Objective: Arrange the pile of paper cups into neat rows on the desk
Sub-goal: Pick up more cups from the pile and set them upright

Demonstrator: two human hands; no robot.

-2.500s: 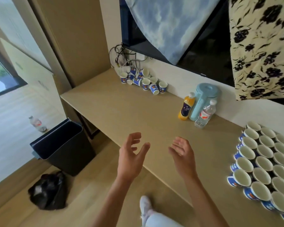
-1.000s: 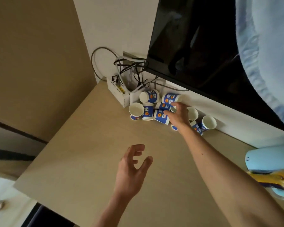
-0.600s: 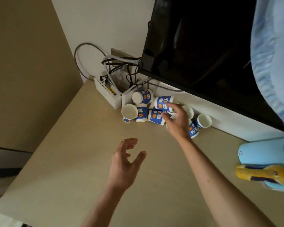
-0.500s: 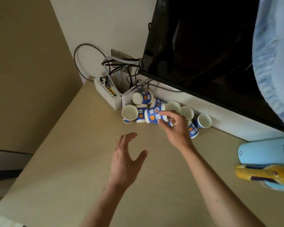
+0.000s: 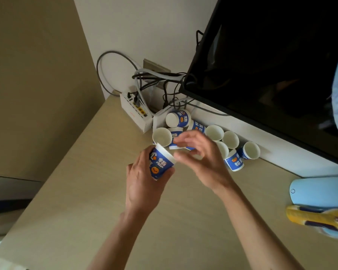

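1. Half a second ago my right hand (image 5: 201,158) was pinching a cup out of the pile while my left hand (image 5: 142,180) hung empty; now that cup (image 5: 160,164) sits in my left hand.
2. My left fingers and thumb are curled round the cup's blue wall. It is tilted, with the white rim pointing up and away from me, and it is lifted clear of the desk (image 5: 82,201).
3. My right hand holds nothing. Its fingers are spread and loosely bent, with the thumb just beside the cup's rim, and it hovers over the near edge of the pile.
4. The pile of cups (image 5: 215,133) lies just beyond both hands against the wall, under the dark screen (image 5: 271,65). Some cups lie on their sides and some show open mouths. One tipped cup (image 5: 234,162) lies just right of my right hand.
5. Left of the pile, beyond my left fingertips, sit a white box (image 5: 137,115) and a tangle of cables (image 5: 144,78), so I judge that I should lift cups out rather than sweep them.
6. Far off to the right of my grip are a blue kettle (image 5: 320,190) and a yellow bottle (image 5: 316,219).
7. On progress, no finished rows show in this view, so I cannot judge how much is done. One cup is in hand and not yet placed. Several still wait in the heap, so plenty is left.
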